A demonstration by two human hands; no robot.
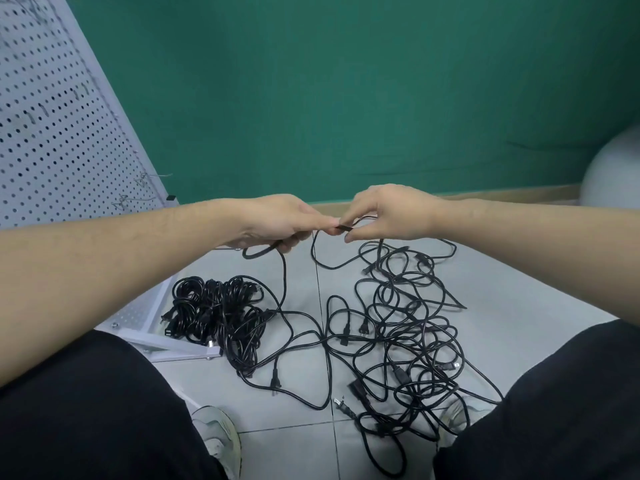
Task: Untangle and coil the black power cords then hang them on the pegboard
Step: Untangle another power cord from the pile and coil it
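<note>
A loose tangle of black power cords sprawls over the grey floor tiles between my knees. To its left lies a denser bundle of coiled cords. My left hand grips one black cord that trails down into the tangle. My right hand pinches the same cord's end right beside the left fingertips, both hands held above the floor. The white pegboard leans at the left, with wire hooks near its lower edge.
The pegboard's white base frame lies on the floor under the coiled bundle. A green wall stands behind. A grey exercise ball sits at the far right. My black-trousered knees and grey shoes border the cords.
</note>
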